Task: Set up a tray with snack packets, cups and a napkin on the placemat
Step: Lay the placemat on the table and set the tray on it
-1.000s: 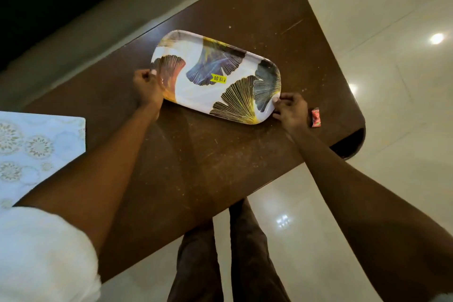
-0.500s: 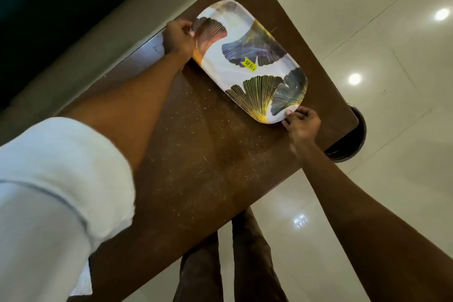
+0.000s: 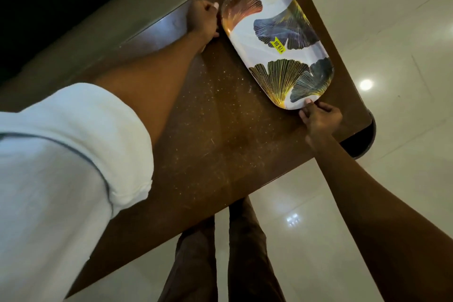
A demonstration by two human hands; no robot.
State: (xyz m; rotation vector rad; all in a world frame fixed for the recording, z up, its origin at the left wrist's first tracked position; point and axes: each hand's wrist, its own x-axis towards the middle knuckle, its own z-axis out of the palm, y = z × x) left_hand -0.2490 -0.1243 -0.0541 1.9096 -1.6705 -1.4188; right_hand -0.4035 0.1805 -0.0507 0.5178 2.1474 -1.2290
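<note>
Scuffed dark brown wooden table (image 3: pixel 220 142) fills most of the view. The glossy white oblong tray (image 3: pixel 250 39) with the fan-leaf print is over its far corner, stretched between both grips. Left arm's reaching way out, left hand (image 3: pixel 203 19) curled onto the far end's rim. Right hand (image 3: pixel 321 117) pinches the near end, thumb on top. Yellow price sticker (image 3: pixel 279 46) sits roughly midway between the two hands.

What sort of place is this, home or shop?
Probably a room in a home, though that's a guess: a scuffed brown wooden table, a glossy tiled floor mirroring ceiling lights, and a leaf-patterned tray with its price sticker left on.
</note>
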